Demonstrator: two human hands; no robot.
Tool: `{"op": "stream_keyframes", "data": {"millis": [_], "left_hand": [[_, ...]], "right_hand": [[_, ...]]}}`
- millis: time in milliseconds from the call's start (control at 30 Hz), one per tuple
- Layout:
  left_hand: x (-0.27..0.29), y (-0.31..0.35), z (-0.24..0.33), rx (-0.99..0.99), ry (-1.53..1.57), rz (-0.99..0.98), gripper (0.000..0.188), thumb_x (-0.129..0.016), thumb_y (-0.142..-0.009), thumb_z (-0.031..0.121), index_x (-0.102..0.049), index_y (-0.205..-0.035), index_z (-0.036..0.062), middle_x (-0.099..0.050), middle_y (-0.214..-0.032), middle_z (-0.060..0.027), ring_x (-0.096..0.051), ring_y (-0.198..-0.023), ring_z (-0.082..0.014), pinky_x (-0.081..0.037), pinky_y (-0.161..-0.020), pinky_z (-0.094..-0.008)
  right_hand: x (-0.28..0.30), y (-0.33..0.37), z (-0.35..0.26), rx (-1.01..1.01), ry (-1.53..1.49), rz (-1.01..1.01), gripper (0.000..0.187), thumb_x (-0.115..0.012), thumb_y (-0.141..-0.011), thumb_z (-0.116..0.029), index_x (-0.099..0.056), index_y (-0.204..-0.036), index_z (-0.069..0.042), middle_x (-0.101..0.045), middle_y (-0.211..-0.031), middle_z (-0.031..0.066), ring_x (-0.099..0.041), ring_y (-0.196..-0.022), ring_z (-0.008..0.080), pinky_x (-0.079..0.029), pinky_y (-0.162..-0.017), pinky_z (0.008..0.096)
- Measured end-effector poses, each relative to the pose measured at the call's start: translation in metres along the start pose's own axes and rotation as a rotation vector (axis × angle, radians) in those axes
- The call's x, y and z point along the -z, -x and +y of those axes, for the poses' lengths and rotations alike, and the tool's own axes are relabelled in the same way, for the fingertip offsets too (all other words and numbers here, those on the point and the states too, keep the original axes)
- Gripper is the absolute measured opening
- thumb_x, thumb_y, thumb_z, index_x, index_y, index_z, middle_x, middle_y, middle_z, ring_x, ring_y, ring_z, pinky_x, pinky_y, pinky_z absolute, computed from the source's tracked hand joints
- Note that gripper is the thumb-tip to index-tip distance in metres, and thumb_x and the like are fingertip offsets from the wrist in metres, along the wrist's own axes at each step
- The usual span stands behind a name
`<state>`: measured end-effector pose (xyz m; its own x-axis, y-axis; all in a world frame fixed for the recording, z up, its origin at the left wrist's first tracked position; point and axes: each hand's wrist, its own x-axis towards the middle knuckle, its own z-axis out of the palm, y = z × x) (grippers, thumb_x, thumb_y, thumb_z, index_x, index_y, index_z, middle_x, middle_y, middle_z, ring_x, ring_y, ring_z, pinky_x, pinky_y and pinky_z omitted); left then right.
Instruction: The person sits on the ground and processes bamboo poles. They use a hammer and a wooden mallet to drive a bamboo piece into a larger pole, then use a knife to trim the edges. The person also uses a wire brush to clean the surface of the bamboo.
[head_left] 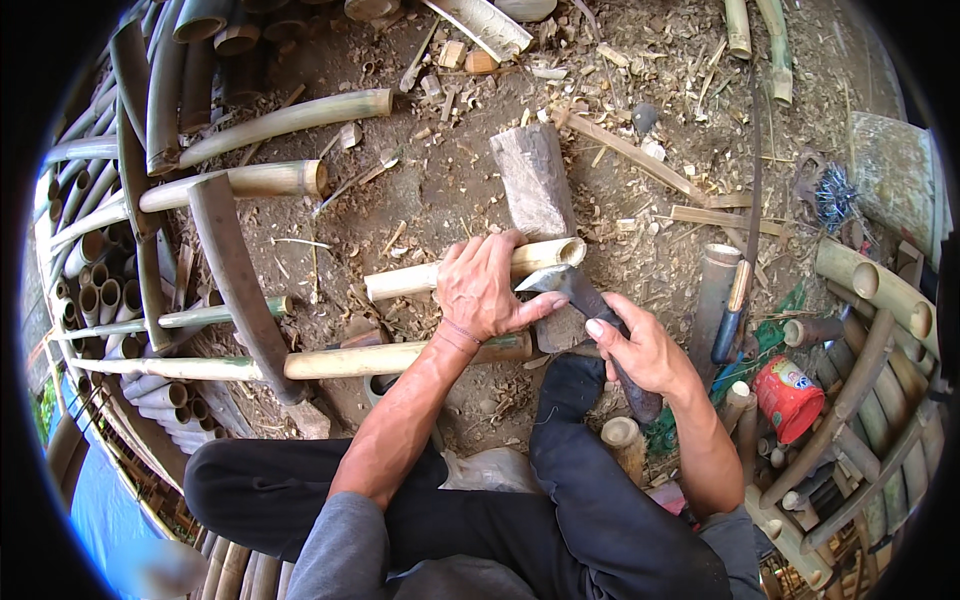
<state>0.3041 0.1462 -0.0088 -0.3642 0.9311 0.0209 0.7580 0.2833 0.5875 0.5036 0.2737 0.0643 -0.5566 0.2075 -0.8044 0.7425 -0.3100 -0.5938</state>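
Observation:
My left hand [482,282] is wrapped over a short bamboo tube [548,257], which lies crosswise in front of me with its hollow end to the right. The tube crosses over a worn wooden block [532,180] on the ground. In my right hand [648,350] is a hatchet-like tool [622,312] with a grey metal blade and a dark handle. Its blade is close to the near side of the tube, beside my left thumb; I cannot tell whether they touch. A longer bamboo pole [400,358] passes below my left wrist.
Stacked bamboo [110,290] and a slanted wooden post [240,290] stand at the left. Shavings and offcuts [460,55] litter the dirt. To the right are a red container [788,398], a blue-handled tool [732,315], a wire tangle [838,195] and a bamboo frame [850,400].

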Motion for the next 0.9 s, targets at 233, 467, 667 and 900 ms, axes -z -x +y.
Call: {"op": "stream_keyframes", "data": {"millis": [233, 467, 667, 900], "left_hand": [[-0.001, 0.000, 0.000, 0.001, 0.005, 0.023, 0.083, -0.070, -0.069, 0.077, -0.062, -0.107, 0.0043, -0.064, -0.085, -0.0089, -0.064, -0.079, -0.0289, -0.046, -0.074, -0.0401], [-0.007, 0.001, -0.001, -0.024, 0.000, 0.116, 0.081, -0.073, -0.065, 0.077, -0.061, -0.100, 0.0052, -0.063, -0.080, -0.0079, -0.063, -0.073, -0.0270, -0.047, -0.071, -0.0393], [-0.007, -0.001, -0.002, -0.012, -0.024, 0.119, 0.080, -0.075, -0.063, 0.077, -0.062, -0.097, 0.0055, -0.063, -0.077, -0.0070, -0.064, -0.070, -0.0258, -0.047, -0.070, -0.0383], [-0.016, 0.001, 0.003, 0.131, -0.068, 0.128, 0.067, -0.081, -0.065, 0.068, -0.063, -0.090, 0.0082, -0.063, -0.075, -0.0044, -0.063, -0.067, -0.0226, -0.046, -0.069, -0.0368]], "right_hand": [[0.006, -0.005, 0.003, 0.016, -0.008, -0.016, 0.054, -0.060, -0.098, -0.047, -0.055, -0.124, 0.000, -0.055, -0.069, 0.0018, -0.058, -0.050, 0.0114, -0.047, -0.047, 0.0282], [0.002, -0.011, 0.019, 0.054, -0.073, 0.030, 0.052, -0.064, -0.097, -0.044, -0.057, -0.124, 0.001, -0.056, -0.068, 0.0018, -0.058, -0.050, 0.0107, -0.046, -0.047, 0.0274], [-0.005, -0.017, 0.029, 0.095, -0.164, 0.065, 0.048, -0.065, -0.097, -0.040, -0.059, -0.123, 0.000, -0.057, -0.069, 0.0012, -0.057, -0.050, 0.0093, -0.046, -0.047, 0.0257], [-0.020, -0.027, 0.037, 0.147, -0.348, 0.405, 0.042, -0.060, -0.101, -0.036, -0.055, -0.119, 0.001, -0.056, -0.067, 0.0019, -0.058, -0.049, 0.0105, -0.048, -0.043, 0.0267]]}}
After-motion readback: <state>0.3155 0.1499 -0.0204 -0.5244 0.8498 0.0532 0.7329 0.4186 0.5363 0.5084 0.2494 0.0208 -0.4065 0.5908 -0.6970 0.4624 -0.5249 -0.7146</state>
